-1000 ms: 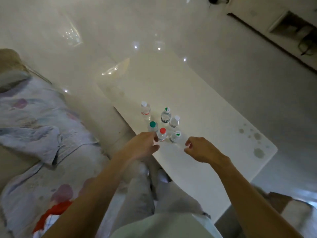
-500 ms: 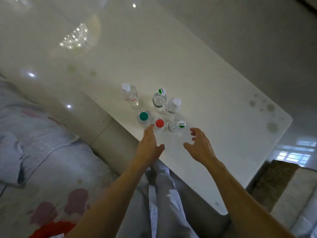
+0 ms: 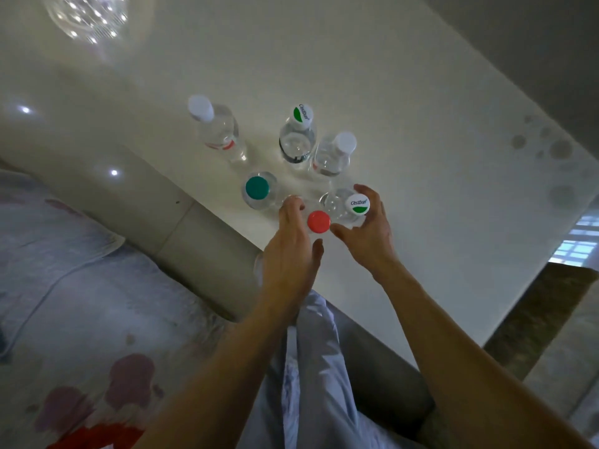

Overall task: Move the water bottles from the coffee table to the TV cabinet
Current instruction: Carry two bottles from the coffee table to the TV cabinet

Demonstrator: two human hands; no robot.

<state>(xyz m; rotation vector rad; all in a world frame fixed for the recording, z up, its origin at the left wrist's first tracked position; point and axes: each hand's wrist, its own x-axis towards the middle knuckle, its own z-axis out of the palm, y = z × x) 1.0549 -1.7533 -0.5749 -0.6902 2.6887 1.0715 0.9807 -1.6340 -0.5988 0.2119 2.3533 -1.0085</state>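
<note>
Several clear water bottles stand in a cluster near the front edge of the white coffee table (image 3: 437, 238). My left hand (image 3: 290, 251) wraps round the red-capped bottle (image 3: 319, 222), fingers on its far left side and thumb on the near side. My right hand (image 3: 369, 231) curls round the near bottle with a white-and-green cap (image 3: 359, 205). Standing free are a teal-capped bottle (image 3: 257, 188), a white-capped bottle (image 3: 337, 150), a second white-and-green-capped bottle (image 3: 299, 124) and a white-capped bottle with a red label (image 3: 214, 124). No TV cabinet is in view.
A sofa with a floral cover (image 3: 64, 303) lies to the left, close to the table edge. My legs in light trousers (image 3: 311, 367) are between sofa and table. Round stains (image 3: 551, 150) mark the table's right end. A brown rug (image 3: 544, 319) lies beyond the right corner.
The view has dropped closer to the table. Both hands reached forward from just short of the cluster and closed round the two nearest bottles.
</note>
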